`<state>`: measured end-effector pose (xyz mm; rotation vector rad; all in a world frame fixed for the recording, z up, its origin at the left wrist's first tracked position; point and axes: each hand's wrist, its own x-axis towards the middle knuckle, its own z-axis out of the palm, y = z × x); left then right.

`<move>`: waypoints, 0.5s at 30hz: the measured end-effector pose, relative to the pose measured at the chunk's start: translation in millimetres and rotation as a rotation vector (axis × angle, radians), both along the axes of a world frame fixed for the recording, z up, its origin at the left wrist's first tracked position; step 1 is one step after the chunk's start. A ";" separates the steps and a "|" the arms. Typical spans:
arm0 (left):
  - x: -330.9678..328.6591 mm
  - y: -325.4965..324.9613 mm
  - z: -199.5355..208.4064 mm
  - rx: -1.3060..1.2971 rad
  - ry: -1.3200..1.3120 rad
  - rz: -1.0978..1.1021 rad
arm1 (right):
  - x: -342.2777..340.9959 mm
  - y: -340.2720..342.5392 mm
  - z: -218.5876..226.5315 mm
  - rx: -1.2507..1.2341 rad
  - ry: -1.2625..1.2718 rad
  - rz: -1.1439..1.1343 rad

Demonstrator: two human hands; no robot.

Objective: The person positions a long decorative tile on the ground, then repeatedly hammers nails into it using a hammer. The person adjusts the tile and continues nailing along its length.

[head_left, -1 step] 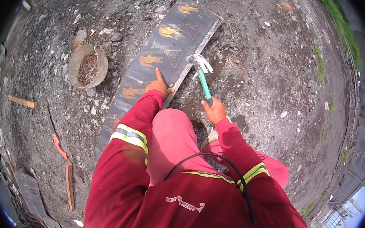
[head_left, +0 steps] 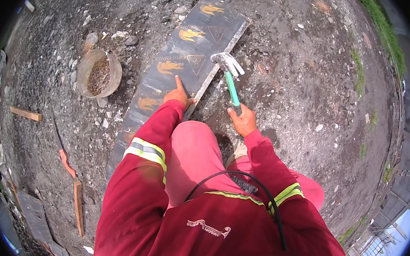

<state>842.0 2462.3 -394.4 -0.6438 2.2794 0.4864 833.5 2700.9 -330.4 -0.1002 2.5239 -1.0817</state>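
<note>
My right hand [head_left: 244, 120] is closed round the dark grip of a claw hammer [head_left: 231, 85] with a green handle. The hammer's pale metal head is raised beside the right edge of a long dark panel [head_left: 194, 56] with yellow animal prints. My left hand [head_left: 177, 96] lies on this panel, index finger stretched forward and thumb spread toward the edge. Its other fingers are partly hidden. My bent knee is close to the panel's edge, just below my left hand.
To the left stands a translucent bucket [head_left: 85, 72] of nails. A handsaw [head_left: 66, 163] with an orange handle lies by a wood strip [head_left: 78, 205], and a short wood block [head_left: 25, 113] lies farther left. Stones dot the gravelly ground. A black cable [head_left: 268, 195] crosses my front.
The hammer has moved a little up and right, and its head has turned slightly. My right hand has shifted slightly with it. My left hand and the panel stay put.
</note>
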 end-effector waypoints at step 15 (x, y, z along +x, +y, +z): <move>-0.7 1.2 -0.7 -0.007 -0.019 -0.012 | 18.8 3.5 -36.4 0.054 0.127 0.006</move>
